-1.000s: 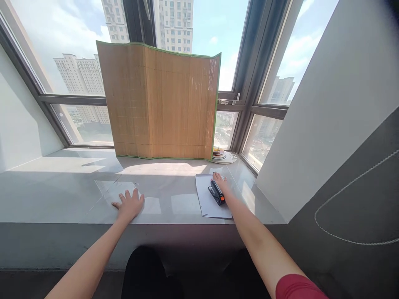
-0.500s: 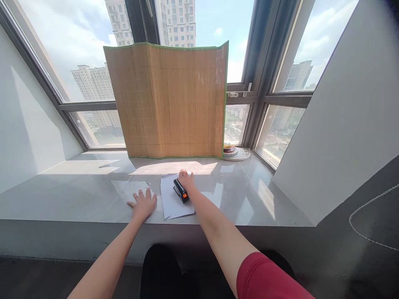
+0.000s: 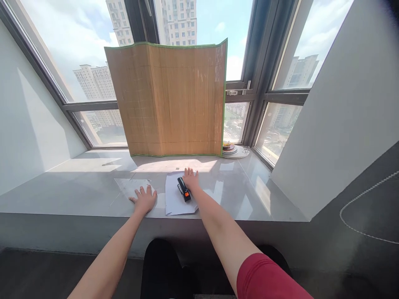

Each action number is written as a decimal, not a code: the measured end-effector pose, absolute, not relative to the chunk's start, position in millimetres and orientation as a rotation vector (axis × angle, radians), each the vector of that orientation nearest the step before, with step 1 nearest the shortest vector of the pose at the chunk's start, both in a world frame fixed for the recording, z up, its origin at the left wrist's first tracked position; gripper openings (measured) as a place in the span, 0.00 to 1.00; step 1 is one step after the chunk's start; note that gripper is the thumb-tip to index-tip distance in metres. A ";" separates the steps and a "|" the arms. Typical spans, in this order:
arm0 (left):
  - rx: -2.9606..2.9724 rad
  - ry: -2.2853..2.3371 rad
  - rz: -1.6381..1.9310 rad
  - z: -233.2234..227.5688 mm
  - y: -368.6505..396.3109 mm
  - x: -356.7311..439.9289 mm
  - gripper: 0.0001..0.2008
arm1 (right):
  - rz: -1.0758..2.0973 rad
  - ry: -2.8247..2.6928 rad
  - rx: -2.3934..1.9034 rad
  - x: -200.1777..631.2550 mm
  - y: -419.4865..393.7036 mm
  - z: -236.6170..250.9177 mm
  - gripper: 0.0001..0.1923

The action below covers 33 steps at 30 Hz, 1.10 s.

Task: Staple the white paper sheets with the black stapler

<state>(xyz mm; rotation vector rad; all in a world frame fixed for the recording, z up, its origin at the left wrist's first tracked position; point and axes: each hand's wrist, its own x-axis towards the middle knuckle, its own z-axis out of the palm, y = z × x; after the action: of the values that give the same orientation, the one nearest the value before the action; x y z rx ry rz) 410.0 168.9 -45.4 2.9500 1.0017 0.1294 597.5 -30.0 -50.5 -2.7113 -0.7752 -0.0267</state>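
While beside paper, stapler.

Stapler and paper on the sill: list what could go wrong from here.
The white paper reaches the front edge of the sill, so a nudge from the right hand might push it off. The stapler only lies loose on that sheet and could slide along. The bamboo mat stands propped behind; a bump may topple it.

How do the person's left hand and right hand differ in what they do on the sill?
The left hand lies flat, fingers spread, on a pale sheet at the left; the right hand rests on the white paper right beside the black stapler. The left hand lies nearer the sill's front edge; the right reaches farther toward the bamboo mat. Both are open and grasp nothing.
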 end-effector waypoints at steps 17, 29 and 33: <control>2.916 0.460 0.458 -36.1 127.5 407.7 0.20 | 0.068 -0.582 -2.911 616.8 -169.0 -50.5 0.32; 2.748 -0.131 0.231 -50.9 25.3 448.8 0.23 | -0.215 -0.444 -2.529 586.1 -182.4 -23.8 0.26; 2.720 -0.106 0.270 -47.7 27.2 446.2 0.21 | -0.227 -0.523 -2.464 541.4 -185.2 -40.3 0.22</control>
<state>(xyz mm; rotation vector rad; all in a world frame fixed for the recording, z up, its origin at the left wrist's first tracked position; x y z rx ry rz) 446.2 27.2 -47.7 2.7195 -0.1057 0.2699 541.4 -185.2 -40.3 -2.4637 -0.5229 -0.2268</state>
